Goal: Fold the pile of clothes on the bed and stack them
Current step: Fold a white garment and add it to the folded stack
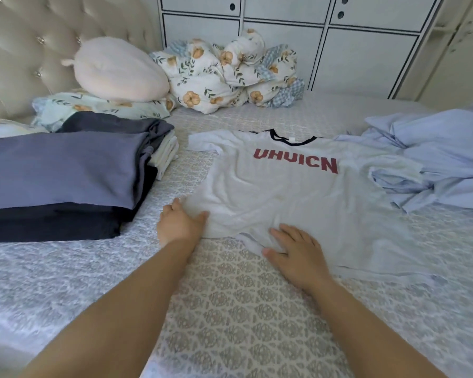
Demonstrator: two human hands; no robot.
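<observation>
A white T-shirt [284, 192] with red letters and a dark collar lies spread face up on the bed [230, 309]. My left hand [179, 223] rests at the shirt's lower left corner, thumb on the fabric and fingertips tucked under the edge. My right hand [292, 252] lies flat on the bottom hem, fingers straight. To the left stands a stack of folded clothes [63, 181], blue-grey on top of dark navy, with white pieces behind. A crumpled pile of light blue garments [432, 159] lies at the right, touching the shirt's sleeve.
A round cream cushion [118, 69] sits on a floral pillow [99, 109] by the tufted headboard [25, 42]. A bunched floral duvet [230, 75] lies at the far edge, before white cabinets [339, 36].
</observation>
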